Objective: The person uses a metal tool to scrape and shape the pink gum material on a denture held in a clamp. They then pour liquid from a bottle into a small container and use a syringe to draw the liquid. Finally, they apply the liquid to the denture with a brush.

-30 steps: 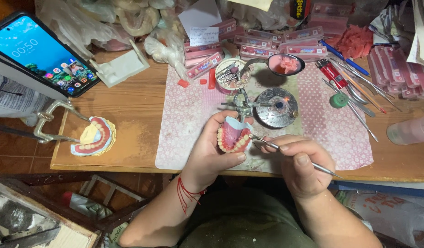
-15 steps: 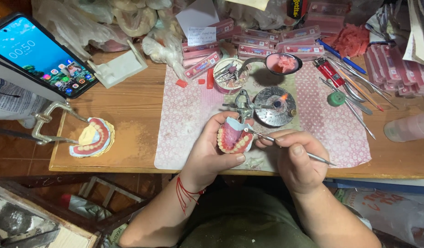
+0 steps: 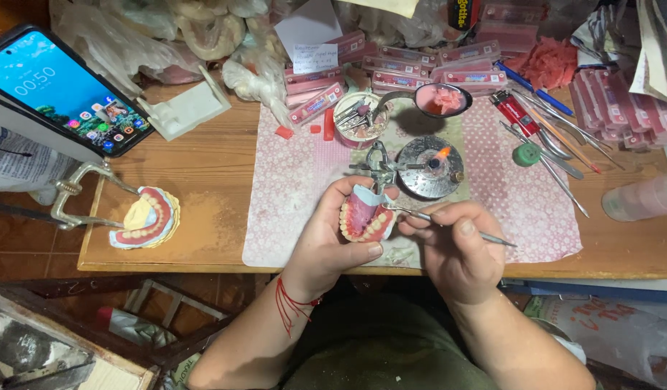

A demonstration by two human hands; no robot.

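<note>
My left hand (image 3: 332, 242) grips a pink wax denture (image 3: 365, 219) with a row of white teeth, held over the near edge of the patterned mat (image 3: 290, 188). My right hand (image 3: 457, 249) pinches a thin metal carving tool (image 3: 449, 224) like a pen. Its tip touches the denture's right rim. Just beyond the hands a small round metal burner (image 3: 429, 167) carries a lit flame (image 3: 442, 153).
A second denture on a plaster cast in a metal articulator (image 3: 142, 220) lies at the left. A phone (image 3: 59, 94) leans at the far left. A spoon of pink wax (image 3: 443, 100), boxes of teeth, a red lighter (image 3: 515, 113) and several metal instruments (image 3: 557, 155) crowd the back and right.
The right hand has shifted slightly left, bringing the tool's tip onto the denture's rim. The left hand keeps the denture in the same place.
</note>
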